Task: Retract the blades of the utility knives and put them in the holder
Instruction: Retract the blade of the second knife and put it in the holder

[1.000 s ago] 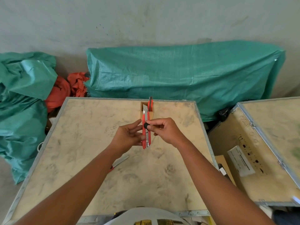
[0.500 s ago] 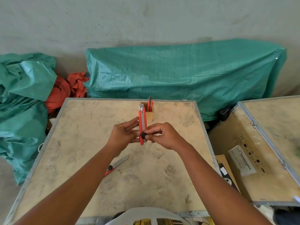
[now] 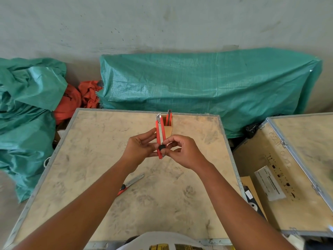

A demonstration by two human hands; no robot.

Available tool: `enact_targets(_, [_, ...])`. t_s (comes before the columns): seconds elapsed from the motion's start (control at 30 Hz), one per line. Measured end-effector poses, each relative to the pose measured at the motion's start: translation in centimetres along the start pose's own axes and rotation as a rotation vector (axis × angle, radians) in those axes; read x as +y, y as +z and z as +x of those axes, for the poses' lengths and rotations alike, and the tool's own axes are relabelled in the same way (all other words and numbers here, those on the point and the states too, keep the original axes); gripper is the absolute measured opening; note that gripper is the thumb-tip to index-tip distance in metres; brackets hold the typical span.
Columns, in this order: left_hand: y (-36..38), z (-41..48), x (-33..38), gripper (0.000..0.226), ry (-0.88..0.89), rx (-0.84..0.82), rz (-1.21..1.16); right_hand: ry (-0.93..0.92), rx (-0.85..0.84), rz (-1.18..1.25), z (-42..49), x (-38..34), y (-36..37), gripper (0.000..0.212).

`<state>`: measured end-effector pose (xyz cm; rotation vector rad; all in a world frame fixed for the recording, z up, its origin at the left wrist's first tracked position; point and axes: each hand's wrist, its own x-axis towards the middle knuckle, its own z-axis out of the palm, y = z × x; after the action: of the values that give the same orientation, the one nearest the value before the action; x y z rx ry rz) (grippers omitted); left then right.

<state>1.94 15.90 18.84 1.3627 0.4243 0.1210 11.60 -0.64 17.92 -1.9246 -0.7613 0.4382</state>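
Head view, nearest item first: one utility knife (image 3: 130,184) lies flat on the wooden table (image 3: 90,159), near the left forearm, its blade still run out toward the far right; it has not shifted across the frames. Beyond it, above mid-table, both hands hold a second red knife (image 3: 160,136) roughly upright. The left hand (image 3: 139,147) grips the lower body from the left side, fingers extended along it. The right hand (image 3: 182,150) pinches the black slider knob (image 3: 162,147) between thumb and forefinger. One second ago that knob sat high on the body, level with the fingertips; it now sits close to the butt end. A short silver tip remains visible at the top of the knife; whether it is blade or metal guide cannot be determined. Farther off, at the far table edge, the wooden holder (image 3: 169,128) stands with one knife (image 3: 168,117) already upright in it, unchanged. Green tarpaulin (image 3: 207,87) lies beyond.
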Motion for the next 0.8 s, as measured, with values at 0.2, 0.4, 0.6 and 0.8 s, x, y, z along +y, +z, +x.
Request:
enact_targets(0.2, [0.16, 0.05, 0.40, 0.053, -0.004, -0.005, -0.013, -0.031, 0.024, -0.015, 0.07, -0.03, -0.22, 0.027])
enact_targets(0.4, [0.28, 0.41, 0.59, 0.053, -0.009, 0.004, -0.022, -0.023, -0.001, 0.026, 0.22, -0.24, -0.48, 0.038])
enact_targets(0.6, [0.56, 0.70, 0.68, 0.051, -0.035, 0.001, -0.059, -0.036, 0.064, 0.016, 0.23, -0.15, -0.60, 0.024])
enact_targets(0.8, [0.40, 0.97, 0.72, 0.051, -0.025, -0.001, -0.016, -0.032, 0.072, 0.038, 0.44, 0.19, -0.33, 0.025])
